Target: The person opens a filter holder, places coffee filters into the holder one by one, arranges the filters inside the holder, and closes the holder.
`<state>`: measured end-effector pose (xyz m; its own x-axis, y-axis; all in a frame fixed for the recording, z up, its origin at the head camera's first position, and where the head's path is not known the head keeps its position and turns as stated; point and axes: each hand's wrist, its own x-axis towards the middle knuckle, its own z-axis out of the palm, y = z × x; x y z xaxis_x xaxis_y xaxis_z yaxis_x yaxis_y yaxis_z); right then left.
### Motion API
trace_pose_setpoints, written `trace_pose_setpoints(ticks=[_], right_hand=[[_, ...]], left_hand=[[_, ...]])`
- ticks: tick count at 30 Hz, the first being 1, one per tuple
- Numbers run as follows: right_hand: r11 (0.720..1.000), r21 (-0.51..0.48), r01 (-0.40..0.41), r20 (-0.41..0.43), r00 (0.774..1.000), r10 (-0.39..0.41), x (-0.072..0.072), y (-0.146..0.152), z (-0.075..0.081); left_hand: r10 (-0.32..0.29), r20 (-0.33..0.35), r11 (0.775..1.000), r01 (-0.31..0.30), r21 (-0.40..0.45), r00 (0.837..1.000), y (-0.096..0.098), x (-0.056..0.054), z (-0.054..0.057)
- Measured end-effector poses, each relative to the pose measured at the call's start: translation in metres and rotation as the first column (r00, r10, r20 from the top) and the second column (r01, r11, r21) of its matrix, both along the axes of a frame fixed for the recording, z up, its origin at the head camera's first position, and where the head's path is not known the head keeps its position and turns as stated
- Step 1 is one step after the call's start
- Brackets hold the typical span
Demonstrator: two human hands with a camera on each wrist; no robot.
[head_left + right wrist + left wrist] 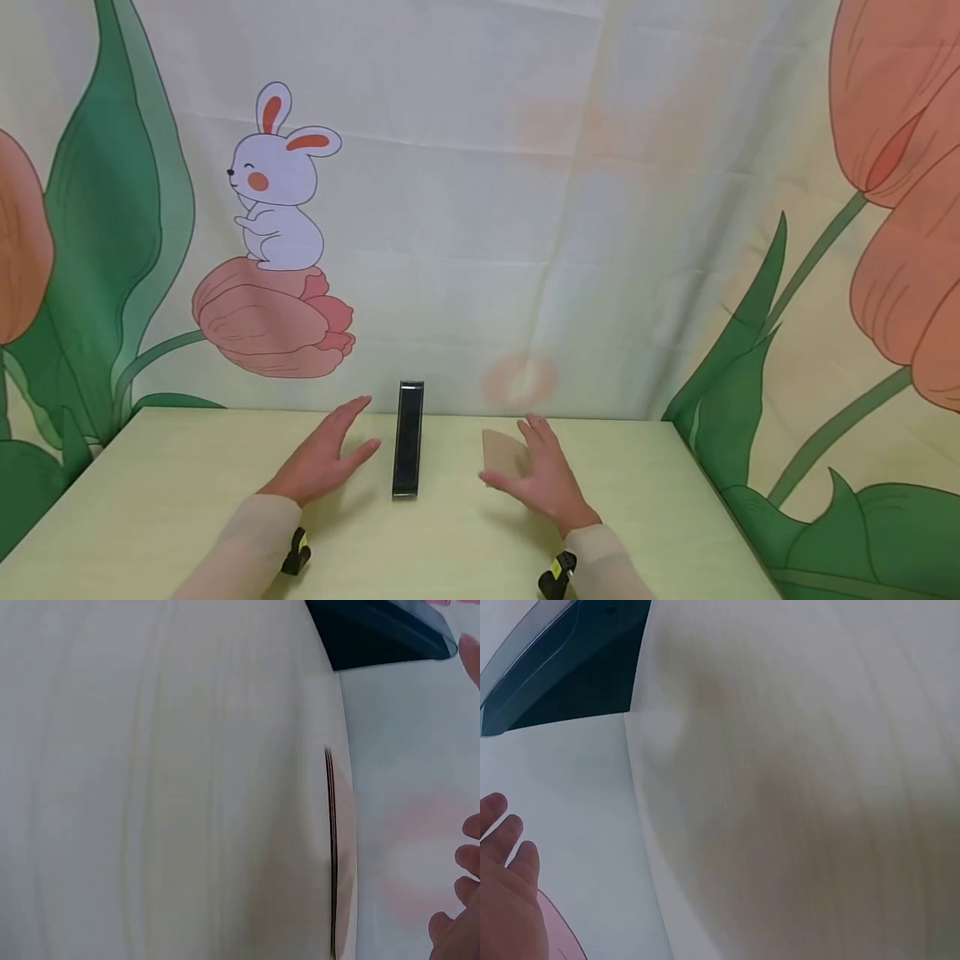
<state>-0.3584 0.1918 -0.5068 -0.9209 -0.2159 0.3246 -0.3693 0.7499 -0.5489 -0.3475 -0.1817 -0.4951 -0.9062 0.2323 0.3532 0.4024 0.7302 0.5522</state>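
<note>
Two hands are over a pale table [172, 475]. The left hand [322, 454] has its fingers out and its thumb apart, and it holds nothing. The right hand [547, 479] has its fingers spread a little and its thumb pointing left, and it holds nothing too.

A long, thin black box [408, 442] is between the hands, with its long way going from near to far. There is a small gap from the left thumb to the box, and a bigger gap from the box to the right hand. In the head view, the far end of the box shows higher than the far edge of the table.

A tan card [501, 454] is right of the box, and the right hand hides part of it. I cannot tell if they touch. Its left edge shows, with a strip of table between it and the box.

There is wide room on the table left of the left hand, and some right of the right hand up to the slanting side edge. Behind the far edge hangs a cloth [465, 208] with a white rabbit [281, 225] and big flowers on it.
</note>
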Motion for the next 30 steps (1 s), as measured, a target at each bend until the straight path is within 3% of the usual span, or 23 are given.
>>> trace_pose_setpoints(ticks=[11,19,30], right_hand=[[0.995,-0.098,-0.017,0.080,0.997,0.025,0.009,-0.048,-0.009],[0.976,-0.220,0.012,0.101,0.995,0.010,0.012,-0.081,-0.018],[0.946,-0.323,-0.012,0.061,0.998,0.033,0.015,-0.122,-0.024]], left_hand=[[0.009,0.073,0.997,-0.014,0.072,0.997,0.013,-0.009,0.001],[0.006,0.132,0.993,-0.021,0.116,0.991,0.027,-0.020,0.004],[-0.046,0.241,0.948,-0.034,0.315,0.969,0.046,-0.044,0.009]])
